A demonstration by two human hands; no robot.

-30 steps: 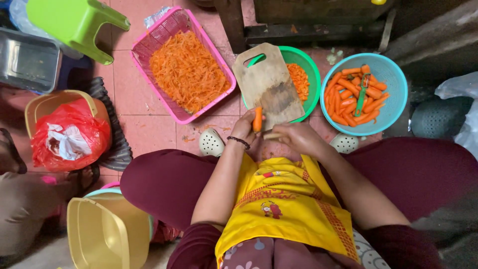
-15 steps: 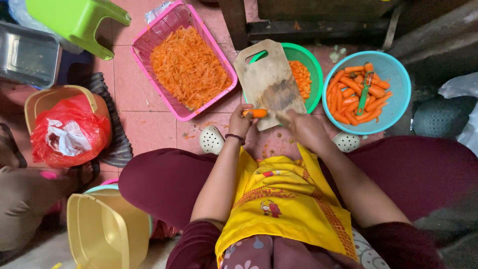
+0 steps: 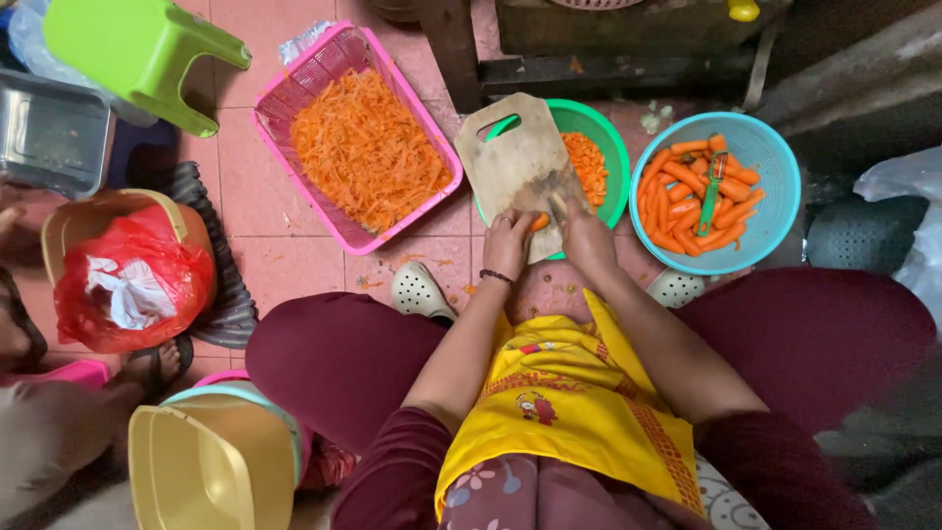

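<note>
Floor: pink tiles [image 3: 285,255] with little orange bits scattered near the person's feet
Pink basket: a big pink basket [image 3: 432,147] sat on the floor, full of thin carrot shreds [image 3: 363,147]
Blue bowl: a round blue bowl [image 3: 775,167] on the right held whole peeled carrots [image 3: 677,191], with a green peeler [image 3: 708,186] lying on top
Green bowl: a green bowl [image 3: 613,147] sat under the far end of the board, with small cut carrot pieces [image 3: 587,162] inside
Board: a wooden cutting board [image 3: 515,162] rested across the green bowl and reached back toward the person's lap
Other things: a green stool [image 3: 137,54], a grey tray [image 3: 49,132] and a bucket with a red bag [image 3: 128,280] stood off to the left, well apart from the board
Left hand: the left hand [image 3: 507,243] was curled round one carrot piece [image 3: 538,222], pressing it flat on the near end of the board
Right hand: the right hand [image 3: 586,236] was closed on a knife [image 3: 557,208]; the blade sat just beside the carrot
What changed: a second ago the carrot stood up in the air between the hands; now it lay flat on the board with the knife next to it
What that means: it looked ready for cutting, not yet sliced
</note>
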